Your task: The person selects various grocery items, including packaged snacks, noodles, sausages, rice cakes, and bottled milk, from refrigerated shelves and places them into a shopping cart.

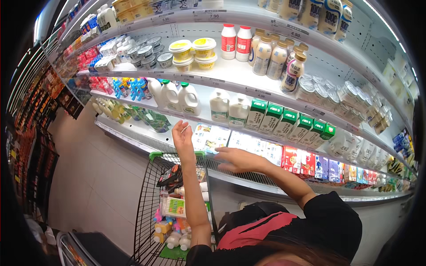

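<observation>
My left hand (184,141) is raised above the far end of a wire shopping cart (141,199), its fingers loosely bent and apart, with no object visible in it. Just right of it, my right hand (238,160) reaches across in front of the bottom shelf, slightly blurred, its fingers spread and holding nothing. Between the hands, white printed cartons (213,138) lie on that lit shelf. Above them stand white milk jugs with green caps (189,99), other milk jugs (219,104) and a row of green-and-white cartons (273,116).
The cart holds bottles (173,240), a clear pack of cotton swabs (174,206) and dark packages (169,176). Higher shelves carry yellow-lidded tubs (203,46) and gold-capped bottles (263,56). Red cartons (299,161) sit lower right. Left is a tiled aisle (90,186) beside stocked racks (30,159).
</observation>
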`<state>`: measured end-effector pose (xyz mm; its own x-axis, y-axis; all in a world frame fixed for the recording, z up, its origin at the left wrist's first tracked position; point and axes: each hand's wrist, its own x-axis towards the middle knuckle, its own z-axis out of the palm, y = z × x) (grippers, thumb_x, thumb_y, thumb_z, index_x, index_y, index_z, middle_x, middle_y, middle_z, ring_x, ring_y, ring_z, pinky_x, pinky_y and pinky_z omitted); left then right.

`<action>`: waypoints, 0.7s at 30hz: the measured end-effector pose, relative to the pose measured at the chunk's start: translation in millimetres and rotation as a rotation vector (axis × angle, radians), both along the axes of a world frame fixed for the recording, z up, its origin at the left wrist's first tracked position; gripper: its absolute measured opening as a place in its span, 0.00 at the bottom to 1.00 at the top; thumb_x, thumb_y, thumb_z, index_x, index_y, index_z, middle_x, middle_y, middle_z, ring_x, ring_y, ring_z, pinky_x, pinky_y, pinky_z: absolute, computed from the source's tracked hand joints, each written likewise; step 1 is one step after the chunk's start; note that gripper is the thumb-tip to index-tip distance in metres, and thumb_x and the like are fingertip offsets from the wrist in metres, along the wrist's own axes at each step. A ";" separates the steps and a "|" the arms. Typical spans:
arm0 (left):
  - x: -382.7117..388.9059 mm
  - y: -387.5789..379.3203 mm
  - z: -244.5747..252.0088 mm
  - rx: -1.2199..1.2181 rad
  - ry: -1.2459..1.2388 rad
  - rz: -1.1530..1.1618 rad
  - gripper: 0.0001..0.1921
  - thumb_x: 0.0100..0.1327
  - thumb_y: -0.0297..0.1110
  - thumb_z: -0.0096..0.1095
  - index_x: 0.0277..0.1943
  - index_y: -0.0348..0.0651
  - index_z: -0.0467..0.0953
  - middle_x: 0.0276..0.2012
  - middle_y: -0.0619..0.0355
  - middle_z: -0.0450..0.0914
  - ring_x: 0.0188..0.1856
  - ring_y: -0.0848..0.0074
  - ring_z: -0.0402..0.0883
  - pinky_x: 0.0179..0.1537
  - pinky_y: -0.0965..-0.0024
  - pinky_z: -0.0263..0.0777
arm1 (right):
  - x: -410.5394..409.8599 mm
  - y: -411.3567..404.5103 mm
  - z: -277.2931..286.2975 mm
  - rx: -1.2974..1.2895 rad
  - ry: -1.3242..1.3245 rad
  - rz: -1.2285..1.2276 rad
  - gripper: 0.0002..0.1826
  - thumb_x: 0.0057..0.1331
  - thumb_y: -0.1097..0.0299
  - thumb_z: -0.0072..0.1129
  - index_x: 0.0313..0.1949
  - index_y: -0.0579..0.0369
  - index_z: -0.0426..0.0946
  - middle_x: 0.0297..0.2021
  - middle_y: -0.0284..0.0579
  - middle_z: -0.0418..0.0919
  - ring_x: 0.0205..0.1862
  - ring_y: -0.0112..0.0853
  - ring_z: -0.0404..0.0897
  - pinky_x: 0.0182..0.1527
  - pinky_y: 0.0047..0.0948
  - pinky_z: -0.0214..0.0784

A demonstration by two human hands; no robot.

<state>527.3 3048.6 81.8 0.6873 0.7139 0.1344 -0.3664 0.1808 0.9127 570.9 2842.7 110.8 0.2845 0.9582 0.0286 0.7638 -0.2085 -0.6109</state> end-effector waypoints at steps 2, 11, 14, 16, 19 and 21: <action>29.1 -39.9 101.2 0.281 -0.250 -0.113 0.21 0.68 0.24 0.54 0.63 0.34 0.64 0.55 0.50 0.73 0.58 0.72 0.72 0.61 0.69 0.66 | 19.9 -23.0 92.5 0.280 -0.124 -0.184 0.22 0.69 0.59 0.56 0.57 0.59 0.71 0.64 0.59 0.66 0.60 0.52 0.71 0.62 0.43 0.65; 208.7 -162.9 281.3 0.737 -0.525 -0.138 0.26 0.66 0.27 0.55 0.65 0.29 0.61 0.62 0.38 0.70 0.64 0.57 0.70 0.62 0.61 0.66 | 146.5 -101.0 257.2 1.058 -0.588 -0.897 0.21 0.67 0.67 0.53 0.55 0.71 0.71 0.53 0.63 0.75 0.53 0.51 0.77 0.57 0.39 0.68; 241.2 -177.1 307.3 0.872 -0.494 -0.033 0.30 0.64 0.31 0.58 0.67 0.30 0.59 0.61 0.35 0.70 0.63 0.53 0.72 0.62 0.60 0.66 | 172.1 -100.2 274.5 1.051 -0.539 -0.859 0.21 0.67 0.68 0.51 0.54 0.72 0.71 0.52 0.66 0.76 0.53 0.51 0.78 0.57 0.39 0.67; 264.2 -174.6 318.9 0.966 -0.436 0.018 0.36 0.62 0.36 0.62 0.68 0.30 0.56 0.57 0.36 0.75 0.57 0.51 0.78 0.61 0.61 0.67 | 185.5 -86.6 279.8 1.034 -0.421 -0.797 0.21 0.66 0.69 0.48 0.54 0.73 0.71 0.51 0.67 0.77 0.53 0.53 0.78 0.56 0.40 0.67; 274.6 -173.9 325.9 1.034 -0.172 0.064 0.35 0.59 0.38 0.65 0.65 0.30 0.61 0.52 0.39 0.80 0.55 0.53 0.79 0.58 0.62 0.69 | 187.4 -83.0 290.7 0.812 -0.399 -0.874 0.23 0.69 0.72 0.45 0.62 0.67 0.67 0.57 0.60 0.76 0.59 0.41 0.76 0.60 0.30 0.65; 275.6 -175.6 331.9 1.035 -0.157 0.073 0.34 0.57 0.38 0.68 0.63 0.30 0.64 0.49 0.41 0.81 0.54 0.55 0.80 0.56 0.62 0.71 | 190.6 -83.8 289.0 0.822 -0.420 -0.872 0.23 0.69 0.73 0.44 0.62 0.68 0.67 0.56 0.59 0.76 0.59 0.41 0.76 0.60 0.30 0.65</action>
